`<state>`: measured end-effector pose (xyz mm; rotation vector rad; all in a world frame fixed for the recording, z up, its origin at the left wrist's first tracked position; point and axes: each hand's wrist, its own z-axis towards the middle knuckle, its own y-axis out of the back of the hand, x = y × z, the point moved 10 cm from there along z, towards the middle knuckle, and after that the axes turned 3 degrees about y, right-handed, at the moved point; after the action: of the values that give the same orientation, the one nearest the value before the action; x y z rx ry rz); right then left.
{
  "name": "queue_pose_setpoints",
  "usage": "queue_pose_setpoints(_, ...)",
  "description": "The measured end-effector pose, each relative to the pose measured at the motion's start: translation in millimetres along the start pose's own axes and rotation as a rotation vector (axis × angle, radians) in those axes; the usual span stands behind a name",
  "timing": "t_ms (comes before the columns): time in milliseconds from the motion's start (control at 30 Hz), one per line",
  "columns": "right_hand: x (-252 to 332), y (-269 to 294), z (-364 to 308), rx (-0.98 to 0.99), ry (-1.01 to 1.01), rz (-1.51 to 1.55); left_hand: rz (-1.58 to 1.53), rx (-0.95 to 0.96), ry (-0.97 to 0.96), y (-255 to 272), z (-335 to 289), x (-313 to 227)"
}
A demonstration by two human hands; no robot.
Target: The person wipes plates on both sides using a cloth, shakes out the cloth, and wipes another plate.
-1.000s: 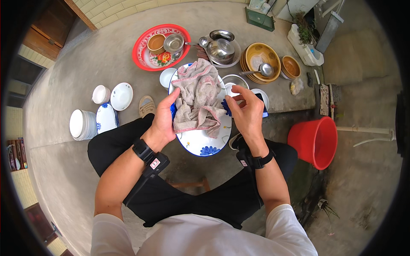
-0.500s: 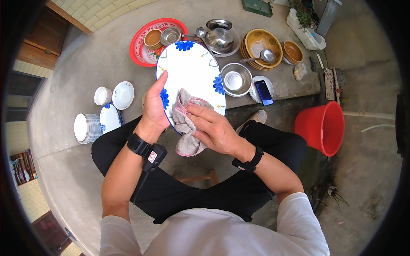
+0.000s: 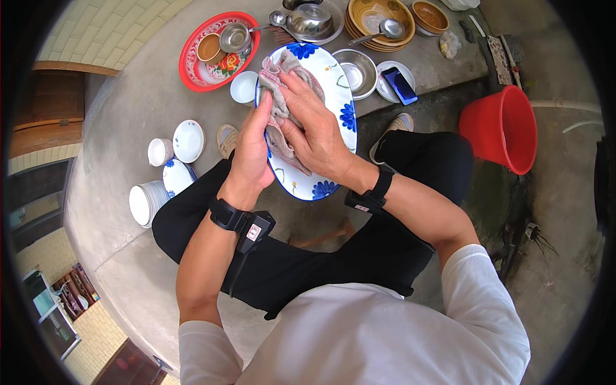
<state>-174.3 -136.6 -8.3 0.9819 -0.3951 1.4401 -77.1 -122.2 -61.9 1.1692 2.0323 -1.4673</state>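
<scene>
Above my lap I hold an oval white plate with blue flowers and a blue rim. My left hand grips its left edge, thumb up along the face and the other fingers hidden beneath. Under my right hand a grey cloth with a pink edge is pressed against the plate's upper left part. The right fingers lie bent over the cloth, close to the left thumb. Part of the cloth bunches up above the fingertips.
Left of my knee stand a stack of white dishes, a white bowl and a cup. Ahead are a red patterned basin, steel bowls and brown bowls. A phone rests on a saucer; a red bucket stands right.
My right hand has moved the cloth from the plate's lower part to its upper left. The plate has tilted and shifted slightly right, and the view has turned.
</scene>
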Motion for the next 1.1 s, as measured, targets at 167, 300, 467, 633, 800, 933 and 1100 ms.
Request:
queue_pose_setpoints(167,15.2,-22.2,-18.2,0.146,-0.02,0.217,-0.11,-0.111,0.002,30.5,2.1,-11.3)
queue_pose_setpoints(300,25.2,-22.7,-30.6,0.31,0.046,0.322,-0.06,-0.25,-0.108,35.6,-4.3,-50.2)
queue_pose_setpoints(467,-4.5,13.4,-25.5,0.316,0.155,-0.039,-0.041,-0.169,-0.152,17.5,-5.6,-64.8)
queue_pose_setpoints(633,-10.0,56.1,9.9,0.026,0.247,-0.375,0.019,-0.004,-0.049,-17.3,-8.1,-46.0)
queue_pose_setpoints(800,-27.2,98.6,43.6,-0.228,0.096,-0.265,0.139,-0.028,0.16,0.6,-10.3,-3.2)
queue_pose_setpoints(933,24.1,55.8,52.6,0.157,0.391,-0.026,0.208,-0.05,0.284,15.8,-11.1,19.1)
queue_pose_setpoints(1100,24.1,36.2,39.9,0.365,0.37,-0.071,0.261,-0.085,0.216,18.7,-18.8,20.3)
